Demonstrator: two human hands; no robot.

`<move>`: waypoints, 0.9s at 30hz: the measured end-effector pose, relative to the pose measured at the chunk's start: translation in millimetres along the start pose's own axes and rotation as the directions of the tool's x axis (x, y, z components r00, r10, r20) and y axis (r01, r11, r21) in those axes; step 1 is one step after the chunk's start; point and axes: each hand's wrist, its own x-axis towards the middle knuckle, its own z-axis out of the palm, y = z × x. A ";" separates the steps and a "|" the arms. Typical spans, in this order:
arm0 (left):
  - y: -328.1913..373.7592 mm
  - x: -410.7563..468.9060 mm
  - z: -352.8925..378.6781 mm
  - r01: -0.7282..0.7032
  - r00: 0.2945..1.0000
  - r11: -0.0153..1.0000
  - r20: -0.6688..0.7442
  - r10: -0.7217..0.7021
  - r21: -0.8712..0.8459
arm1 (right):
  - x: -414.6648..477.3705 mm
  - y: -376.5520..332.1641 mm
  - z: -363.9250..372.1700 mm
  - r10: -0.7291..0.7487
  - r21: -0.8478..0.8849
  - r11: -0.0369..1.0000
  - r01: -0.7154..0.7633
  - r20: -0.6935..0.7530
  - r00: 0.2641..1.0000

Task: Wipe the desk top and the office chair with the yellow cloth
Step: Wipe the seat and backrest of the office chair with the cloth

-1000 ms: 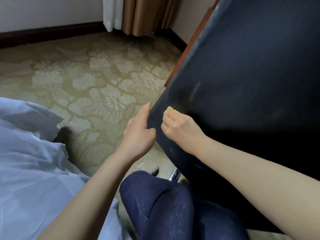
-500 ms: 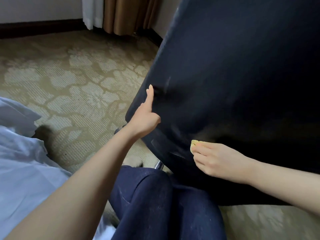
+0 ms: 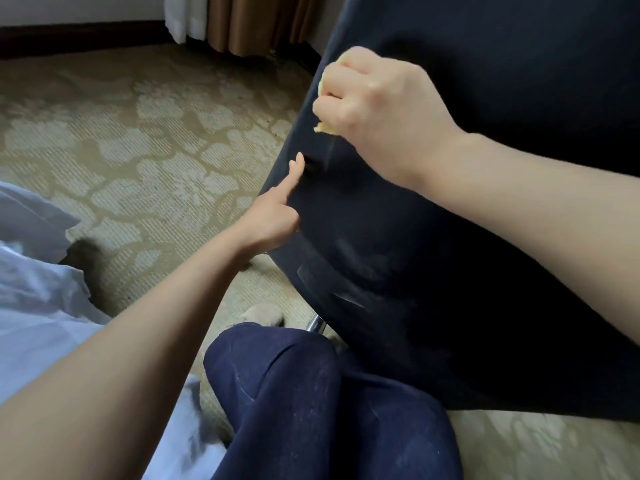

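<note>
Head view: your right hand (image 3: pixel 377 109) high on dark back of office chair (image 3: pixel 485 237), near chair's carpet-side edge, grip clamped round yellow cloth (image 3: pixel 323 128). Only scraps of cloth show, touching chair. Your left hand (image 3: pixel 273 216) lower on same chair edge, index finger (image 3: pixel 294 174) straight along it, other fingers curled. Cannot tell whether that grip clasps chair. Knee (image 3: pixel 311 393) below chair; carpet (image 3: pixel 138 150) beside chair.

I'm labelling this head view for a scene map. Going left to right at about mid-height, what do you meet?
White bed linen → patterned beige carpet → left hand → crumpled yellow cloth → right hand → dark office chair back.
</note>
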 end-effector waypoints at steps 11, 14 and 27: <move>-3.5 10.9 -5.0 -0.055 0.998 0.973 0.014 0.053 0.224 | -67.1 -111.5 50.0 -0.034 0.265 0.964 0.014 0.070 0.997; -3.3 12.9 0.9 -0.034 0.999 0.978 0.010 0.033 0.208 | -111.3 -135.4 37.4 -0.093 0.330 0.943 0.044 0.134 0.987; -3.3 7.0 31.9 -0.010 0.992 0.969 -0.118 0.040 0.245 | -230.6 -108.7 -56.1 -0.315 0.382 0.907 0.176 0.342 0.885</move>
